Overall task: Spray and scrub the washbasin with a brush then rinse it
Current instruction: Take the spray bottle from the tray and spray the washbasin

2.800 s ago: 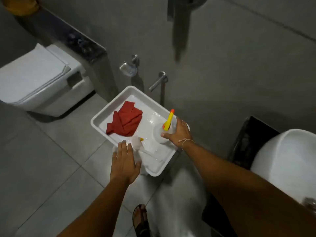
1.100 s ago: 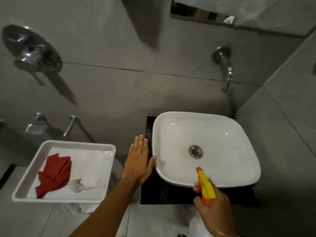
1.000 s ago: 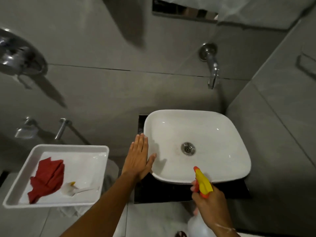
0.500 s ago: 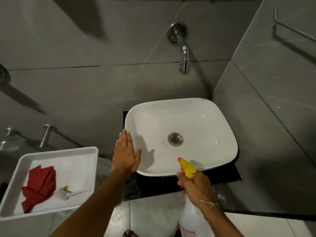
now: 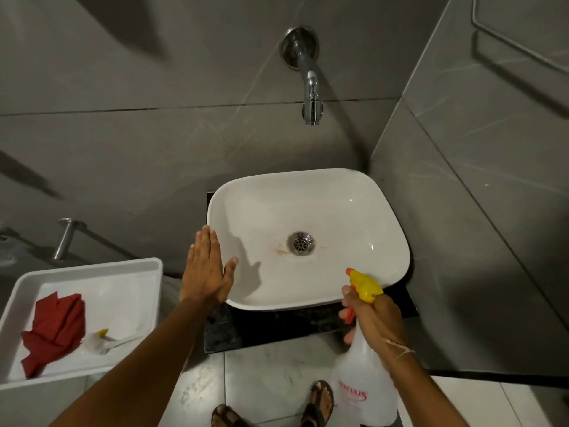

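Observation:
The white washbasin sits on a black counter, with a metal drain and a faint brownish stain beside it. My left hand lies flat and open against the basin's left rim. My right hand grips a translucent spray bottle by its neck; the yellow and orange nozzle points into the basin at its front right edge. A white brush with a yellow tip lies in the white tray at the left.
A chrome tap juts from the grey wall above the basin. A red cloth lies in the tray next to the brush. A metal fitting sticks out of the wall behind the tray. My sandalled feet stand on the pale floor.
My right hand lifted the spray bottle out of the tray and carried it to the basin's front right. My left hand moved from the tray's edge to the basin's left rim.

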